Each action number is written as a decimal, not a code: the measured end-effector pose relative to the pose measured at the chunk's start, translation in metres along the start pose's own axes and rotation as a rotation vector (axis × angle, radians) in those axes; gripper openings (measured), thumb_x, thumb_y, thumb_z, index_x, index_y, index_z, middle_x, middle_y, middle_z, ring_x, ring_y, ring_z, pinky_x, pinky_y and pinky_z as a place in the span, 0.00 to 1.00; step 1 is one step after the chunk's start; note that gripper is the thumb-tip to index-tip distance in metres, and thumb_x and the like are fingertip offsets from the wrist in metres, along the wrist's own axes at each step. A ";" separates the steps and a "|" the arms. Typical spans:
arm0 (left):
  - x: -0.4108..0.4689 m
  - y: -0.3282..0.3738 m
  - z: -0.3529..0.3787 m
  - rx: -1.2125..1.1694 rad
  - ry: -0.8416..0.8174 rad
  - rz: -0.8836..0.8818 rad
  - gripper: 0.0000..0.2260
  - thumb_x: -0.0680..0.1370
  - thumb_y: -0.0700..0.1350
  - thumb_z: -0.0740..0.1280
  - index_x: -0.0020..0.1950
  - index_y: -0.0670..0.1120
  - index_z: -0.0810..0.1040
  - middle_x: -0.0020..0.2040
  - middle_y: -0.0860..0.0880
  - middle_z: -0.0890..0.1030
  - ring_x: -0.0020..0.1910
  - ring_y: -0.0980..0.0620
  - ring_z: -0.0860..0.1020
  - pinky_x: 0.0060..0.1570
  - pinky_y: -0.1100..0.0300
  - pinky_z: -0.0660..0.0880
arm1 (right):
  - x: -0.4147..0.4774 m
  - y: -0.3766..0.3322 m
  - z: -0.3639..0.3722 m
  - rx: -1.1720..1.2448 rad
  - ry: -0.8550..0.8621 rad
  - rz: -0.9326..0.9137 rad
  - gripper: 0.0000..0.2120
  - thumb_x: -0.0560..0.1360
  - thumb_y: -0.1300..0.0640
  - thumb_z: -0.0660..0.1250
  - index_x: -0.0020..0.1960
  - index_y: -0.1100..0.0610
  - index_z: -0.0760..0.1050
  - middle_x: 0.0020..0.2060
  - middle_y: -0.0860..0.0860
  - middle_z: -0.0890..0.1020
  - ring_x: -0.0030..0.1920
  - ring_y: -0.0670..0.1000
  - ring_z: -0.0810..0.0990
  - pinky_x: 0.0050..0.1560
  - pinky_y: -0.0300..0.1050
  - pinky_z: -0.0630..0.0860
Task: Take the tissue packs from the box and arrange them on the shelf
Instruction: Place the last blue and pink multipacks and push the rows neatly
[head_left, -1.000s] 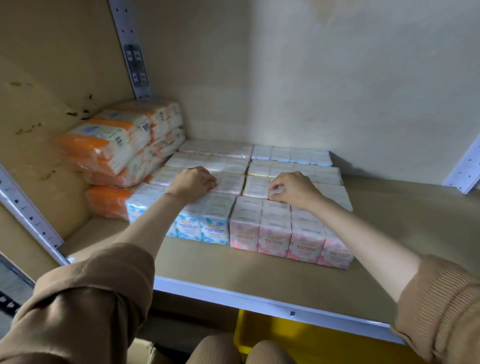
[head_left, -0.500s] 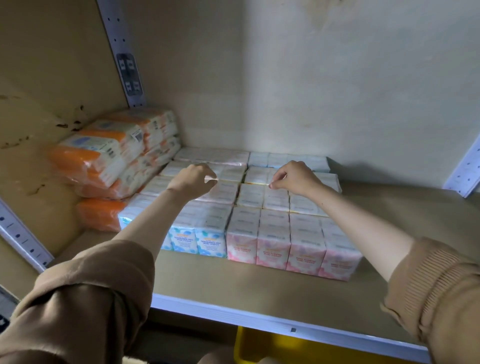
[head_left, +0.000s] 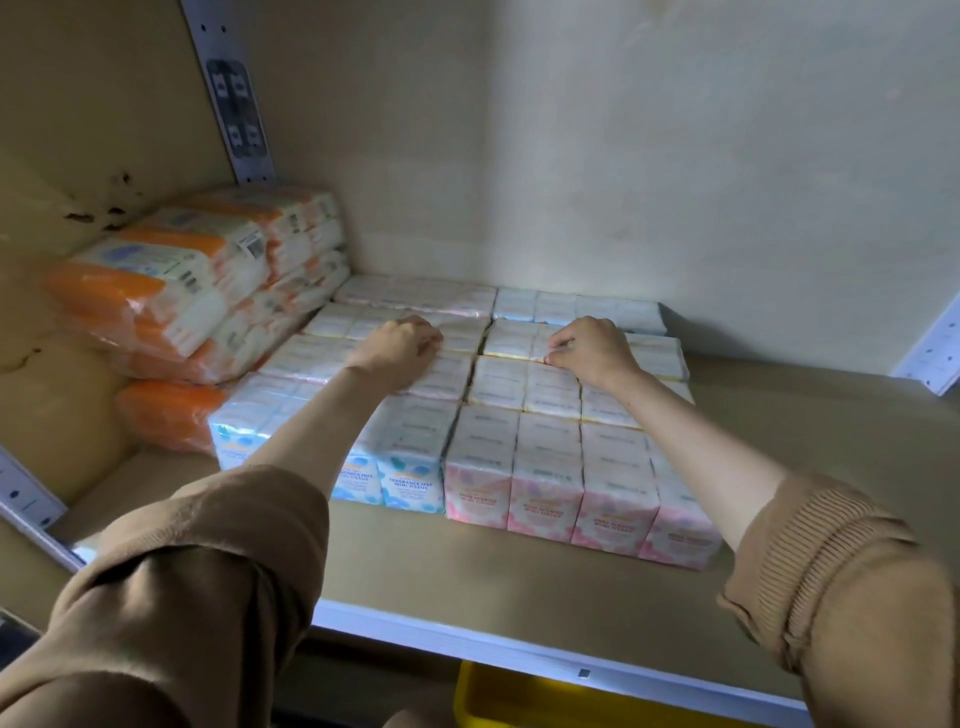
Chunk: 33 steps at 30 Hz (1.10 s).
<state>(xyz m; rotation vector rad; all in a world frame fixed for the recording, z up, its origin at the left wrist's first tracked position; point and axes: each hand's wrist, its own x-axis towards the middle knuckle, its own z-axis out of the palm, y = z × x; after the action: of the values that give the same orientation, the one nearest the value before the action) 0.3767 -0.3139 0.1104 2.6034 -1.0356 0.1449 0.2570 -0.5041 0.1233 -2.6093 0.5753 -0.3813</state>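
Plastic-wrapped tissue packs (head_left: 524, 410) lie under both hands. The right hand (head_left: 592, 345) has its thumb and fingers (head_left: 560, 343) drawn together in a pinch on the near edge of a pack in the right half of the block, third row from the front. The left hand (head_left: 400, 345) rests knuckles-up on the left half of the block, level with the right hand, fingers curled down onto the pack tops. Whether it grips one cannot be told. Both forearms cross the front rows, and brown sleeves (head_left: 182, 597) are pushed up past the wrists. The block's front row shows blue-labelled packs (head_left: 410, 483) on its left and pink-labelled packs (head_left: 545, 504) on its right, all upright and touching. Just left of the block, orange-and-white bundles (head_left: 171, 291) lie stacked against the side panel. The block stands on the shelf (head_left: 467, 566), its back row near the rear wall. A yellow bin (head_left: 519, 701) shows below the shelf's front edge, in front of the block.
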 end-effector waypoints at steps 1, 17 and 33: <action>0.000 0.001 -0.001 0.002 -0.004 -0.006 0.14 0.79 0.42 0.59 0.63 0.43 0.77 0.66 0.43 0.76 0.64 0.42 0.74 0.64 0.56 0.68 | 0.000 -0.001 0.000 0.000 -0.001 -0.001 0.11 0.73 0.60 0.68 0.53 0.64 0.81 0.54 0.60 0.83 0.58 0.57 0.78 0.60 0.49 0.74; -0.035 0.046 -0.049 0.080 -0.022 -0.021 0.14 0.79 0.43 0.60 0.64 0.44 0.76 0.67 0.44 0.75 0.65 0.43 0.73 0.66 0.53 0.69 | -0.035 -0.025 -0.031 -0.030 -0.022 -0.025 0.14 0.73 0.61 0.67 0.56 0.67 0.78 0.58 0.60 0.80 0.59 0.58 0.78 0.58 0.48 0.74; -0.123 0.110 -0.085 0.080 0.017 0.039 0.16 0.78 0.43 0.63 0.66 0.45 0.74 0.68 0.46 0.74 0.65 0.43 0.73 0.64 0.53 0.70 | -0.129 -0.043 -0.079 -0.107 0.016 -0.089 0.16 0.73 0.58 0.67 0.59 0.60 0.77 0.60 0.57 0.79 0.59 0.57 0.76 0.57 0.44 0.73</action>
<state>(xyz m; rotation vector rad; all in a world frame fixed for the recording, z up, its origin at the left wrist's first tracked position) 0.2139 -0.2796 0.1932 2.6493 -1.0961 0.2218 0.1310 -0.4383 0.1900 -2.7439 0.4989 -0.4103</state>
